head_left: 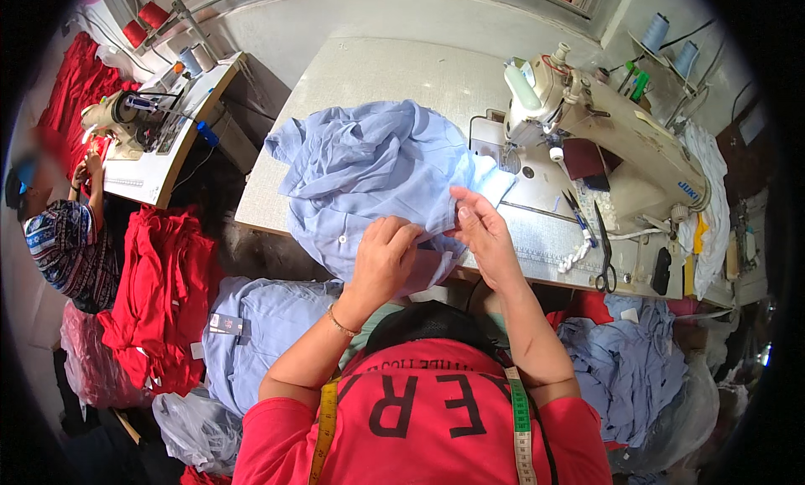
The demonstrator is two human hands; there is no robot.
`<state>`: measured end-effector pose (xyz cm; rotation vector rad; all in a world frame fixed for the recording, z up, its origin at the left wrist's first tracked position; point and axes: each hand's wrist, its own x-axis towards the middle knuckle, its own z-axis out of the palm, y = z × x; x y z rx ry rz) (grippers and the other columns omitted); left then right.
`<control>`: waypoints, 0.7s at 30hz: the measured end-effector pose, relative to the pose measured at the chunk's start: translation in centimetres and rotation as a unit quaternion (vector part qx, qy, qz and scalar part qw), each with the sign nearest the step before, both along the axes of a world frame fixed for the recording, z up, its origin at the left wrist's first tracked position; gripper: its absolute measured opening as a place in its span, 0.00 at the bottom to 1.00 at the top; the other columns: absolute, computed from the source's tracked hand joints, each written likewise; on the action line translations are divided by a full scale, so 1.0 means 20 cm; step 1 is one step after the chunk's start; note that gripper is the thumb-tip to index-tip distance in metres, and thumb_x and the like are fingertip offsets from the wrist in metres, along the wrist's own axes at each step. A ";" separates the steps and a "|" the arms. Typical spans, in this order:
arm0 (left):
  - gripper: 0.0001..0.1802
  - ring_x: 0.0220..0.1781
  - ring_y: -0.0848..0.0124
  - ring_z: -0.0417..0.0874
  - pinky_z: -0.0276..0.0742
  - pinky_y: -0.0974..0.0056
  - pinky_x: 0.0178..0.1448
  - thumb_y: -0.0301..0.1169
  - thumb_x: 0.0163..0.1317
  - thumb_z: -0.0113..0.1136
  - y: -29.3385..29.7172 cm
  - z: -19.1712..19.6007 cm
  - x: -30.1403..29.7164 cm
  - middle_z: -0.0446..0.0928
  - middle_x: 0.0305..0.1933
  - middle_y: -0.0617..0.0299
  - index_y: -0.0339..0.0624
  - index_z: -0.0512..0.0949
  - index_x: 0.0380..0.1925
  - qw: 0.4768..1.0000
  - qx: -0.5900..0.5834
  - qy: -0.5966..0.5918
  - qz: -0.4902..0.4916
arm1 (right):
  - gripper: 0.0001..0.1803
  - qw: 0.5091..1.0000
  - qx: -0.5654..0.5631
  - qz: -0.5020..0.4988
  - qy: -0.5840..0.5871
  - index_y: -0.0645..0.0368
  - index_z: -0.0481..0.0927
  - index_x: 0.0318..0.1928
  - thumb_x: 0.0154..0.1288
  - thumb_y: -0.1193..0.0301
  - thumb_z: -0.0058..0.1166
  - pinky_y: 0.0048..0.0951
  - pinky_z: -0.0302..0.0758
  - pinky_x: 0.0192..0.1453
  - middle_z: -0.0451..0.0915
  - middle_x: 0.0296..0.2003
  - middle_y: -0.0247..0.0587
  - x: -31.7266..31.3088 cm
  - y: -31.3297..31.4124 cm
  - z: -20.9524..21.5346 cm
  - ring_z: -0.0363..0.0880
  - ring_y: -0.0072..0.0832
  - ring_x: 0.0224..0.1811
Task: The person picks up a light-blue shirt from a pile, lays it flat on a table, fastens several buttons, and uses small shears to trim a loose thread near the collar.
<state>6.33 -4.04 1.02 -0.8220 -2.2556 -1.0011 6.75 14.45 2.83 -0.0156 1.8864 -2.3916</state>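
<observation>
Far to my left a co-worker (63,242) in a patterned top sits at another sewing machine (126,120), with red garments (163,292) heaped beside that table. Nearer me on that side lies a stack of light blue shirts (260,334), some still tagged. My left hand (384,263) is curled shut, fingers folded down on the lower edge of the light blue shirt (369,171), which lies bunched on the grey table (394,70) straight ahead of me. My right hand (482,233) pinches the same edge between thumb and fingertips, the other fingers loosely bent; the two hands nearly touch. The cloth's far fold reaches toward the needle of my cream sewing machine (620,141), which stands to the right and crowds that end of the table. Black scissors (604,250) and a small blue-handled tool (580,221) lie before it. Lower right, more blue cloth (629,359) is piled up. A yellow tape measure (325,426) hangs about my neck.
</observation>
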 end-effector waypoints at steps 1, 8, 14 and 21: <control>0.16 0.34 0.57 0.74 0.69 0.57 0.38 0.17 0.41 0.59 0.00 0.00 0.00 0.73 0.32 0.57 0.39 0.74 0.34 1.000 -0.006 0.002 -0.004 | 0.23 0.998 -0.047 -0.020 -0.019 0.59 0.67 0.60 0.66 0.73 0.51 0.16 0.69 0.44 0.71 0.37 0.27 -0.01 -0.01 -0.01 0.69 0.13 0.38; 0.10 0.33 0.59 0.73 0.68 0.58 0.38 0.24 0.50 0.62 -0.05 0.06 0.03 0.73 0.31 0.58 0.39 0.76 0.33 0.996 -0.011 -0.049 -0.072 | 0.33 0.998 -0.034 -0.025 0.050 0.57 0.64 0.63 0.56 0.83 0.55 0.16 0.68 0.40 0.69 0.49 0.38 -0.01 -0.04 0.00 0.67 0.14 0.33; 0.10 0.40 0.75 0.75 0.71 0.68 0.46 0.32 0.63 0.57 -0.16 0.24 -0.19 0.77 0.35 0.64 0.35 0.77 0.36 0.958 0.149 -0.232 -0.081 | 0.36 0.997 -0.015 0.013 0.069 0.56 0.62 0.65 0.54 0.87 0.54 0.16 0.70 0.41 0.68 0.53 0.42 -0.02 -0.02 0.05 0.71 0.14 0.33; 0.14 0.43 0.77 0.74 0.71 0.69 0.50 0.36 0.64 0.58 -0.11 0.32 -0.41 0.78 0.40 0.65 0.36 0.77 0.42 0.914 0.083 -0.347 -0.194 | 0.36 0.998 0.015 0.034 0.059 0.56 0.60 0.66 0.56 0.88 0.52 0.16 0.70 0.41 0.73 0.39 0.36 -0.03 -0.04 0.11 0.70 0.14 0.32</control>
